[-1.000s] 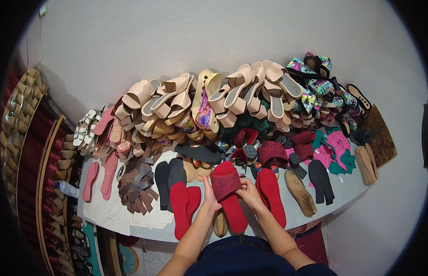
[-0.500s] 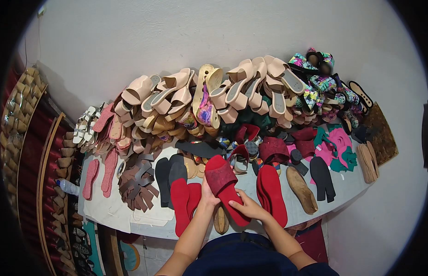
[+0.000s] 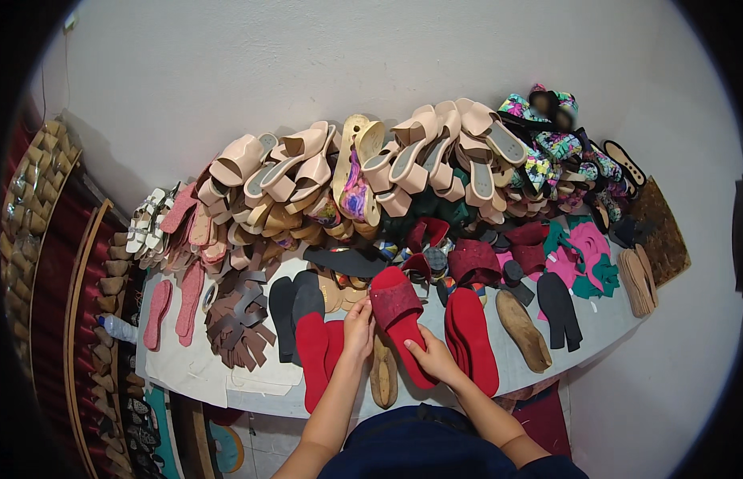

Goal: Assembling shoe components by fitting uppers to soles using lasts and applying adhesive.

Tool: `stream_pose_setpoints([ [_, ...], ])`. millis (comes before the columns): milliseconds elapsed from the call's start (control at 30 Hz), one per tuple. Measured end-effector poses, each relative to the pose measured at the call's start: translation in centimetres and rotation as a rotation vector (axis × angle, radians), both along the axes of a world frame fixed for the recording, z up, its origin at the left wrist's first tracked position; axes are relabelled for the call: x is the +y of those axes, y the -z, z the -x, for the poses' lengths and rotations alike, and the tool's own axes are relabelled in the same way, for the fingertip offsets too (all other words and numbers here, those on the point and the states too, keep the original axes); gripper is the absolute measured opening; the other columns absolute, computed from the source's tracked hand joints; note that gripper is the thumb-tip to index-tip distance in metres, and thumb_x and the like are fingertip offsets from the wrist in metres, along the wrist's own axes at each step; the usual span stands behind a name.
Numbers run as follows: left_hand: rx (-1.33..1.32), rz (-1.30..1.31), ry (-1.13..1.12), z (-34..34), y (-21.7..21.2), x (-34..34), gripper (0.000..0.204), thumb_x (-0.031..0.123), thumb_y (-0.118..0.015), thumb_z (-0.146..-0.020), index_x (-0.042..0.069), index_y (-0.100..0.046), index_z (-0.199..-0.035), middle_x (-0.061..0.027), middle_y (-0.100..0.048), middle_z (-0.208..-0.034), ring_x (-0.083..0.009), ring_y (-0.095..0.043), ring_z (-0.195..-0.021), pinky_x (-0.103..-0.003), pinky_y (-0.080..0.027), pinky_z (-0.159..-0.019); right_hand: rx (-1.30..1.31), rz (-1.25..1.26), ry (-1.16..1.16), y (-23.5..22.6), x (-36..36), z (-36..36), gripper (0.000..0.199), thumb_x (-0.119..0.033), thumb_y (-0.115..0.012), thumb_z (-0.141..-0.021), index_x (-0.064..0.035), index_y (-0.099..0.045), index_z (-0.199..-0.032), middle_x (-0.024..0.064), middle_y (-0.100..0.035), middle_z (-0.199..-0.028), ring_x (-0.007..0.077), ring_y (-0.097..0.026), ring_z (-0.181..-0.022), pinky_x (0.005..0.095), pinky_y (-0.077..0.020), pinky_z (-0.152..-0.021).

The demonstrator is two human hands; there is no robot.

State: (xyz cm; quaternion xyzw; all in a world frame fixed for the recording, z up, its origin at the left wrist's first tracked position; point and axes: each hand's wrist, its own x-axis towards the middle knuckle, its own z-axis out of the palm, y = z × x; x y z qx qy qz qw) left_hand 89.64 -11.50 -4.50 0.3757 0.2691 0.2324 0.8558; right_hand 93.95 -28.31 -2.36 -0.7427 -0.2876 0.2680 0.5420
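hands (image 3: 358,327) (image 3: 433,358) hold red slipper (image 3: 397,309); grey insole (image 3: 509,142) marks illegible.

- This is a shoemaking workshop.
- Beige heeled sandals (image 3: 419,125) lie piled along the counter (image 3: 601,321).
- Red soles (image 3: 475,343), black soles (image 3: 553,299) and a wooden shoe last (image 3: 523,331) lie in front.
- Cut brown strips (image 3: 237,319) and pink scraps (image 3: 583,239) lie nearby.
- Rows of brown forms (image 3: 112,285) line the left.

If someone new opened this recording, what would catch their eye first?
Probably the bright red slipper just below centre, held in the right hand with the left hand at its edge. Behind it, a heap of beige heeled sandals runs along the wall, ending at right in vividly patterned sandals.
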Motion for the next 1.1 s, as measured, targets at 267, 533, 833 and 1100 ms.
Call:
stream_pose_setpoints([
  [267,0.079,-0.02,0.035,-0.3,-0.9,0.5,0.027,0.018,-0.051,-0.085,-0.004,-0.053,-0.101,-0.0101,-0.057,-0.1,-0.0159,-0.054,-0.091,-0.027,-0.043,-0.081,-0.131,0.122,-0.019,-1.5,0.2,0.2,0.05,-0.026,-0.053,-0.081,0.0027,-0.037,-0.12,0.0243,-0.056,-0.097,0.033,-0.057,-0.09,0.033,-0.0433,-0.078],
  [533,-0.024,0.063,-0.028,-0.6,-0.8,-0.4,0.029,0.019,-0.049,-0.086,-0.004,-0.052,-0.102,-0.0113,-0.055,-0.103,-0.0175,-0.054,-0.094,-0.028,-0.042,-0.084,-0.143,0.009,0.056,1.4,0.1,0.0,0.052,-0.027,-0.054,-0.08,0.0017,-0.038,-0.121,0.0245,-0.055,-0.099,0.0342,-0.055,-0.093,0.0356,-0.0424,-0.079],
  [833,0.011,0.189,0.089,1.1,0.0,-2.2,0.042,0.024,-0.039,-0.089,-0.004,-0.036,-0.121,-0.0117,-0.047,-0.115,-0.0185,-0.044,-0.108,-0.027,-0.034,-0.091,-0.018,-0.008,0.135,1.7,0.4,0.0,0.05,-0.025,-0.054,-0.081,0.0019,-0.038,-0.121,0.0204,-0.056,-0.102,0.0255,-0.055,-0.093,0.03,-0.042,-0.078],
  [1100,-0.208,0.076,0.255,0.7,-2.4,-2.7,0.062,-0.006,-0.046,-0.069,-0.003,-0.025,-0.128,-0.0127,-0.037,-0.125,-0.019,-0.037,-0.116,-0.027,-0.03,-0.095,-0.031,-0.008,0.185,1.3,0.9,-0.7,0.05,-0.027,-0.053,-0.08,-0.0002,-0.039,-0.12,0.0239,-0.056,-0.098,0.0329,-0.056,-0.091,0.0338,-0.0434,-0.076],
])
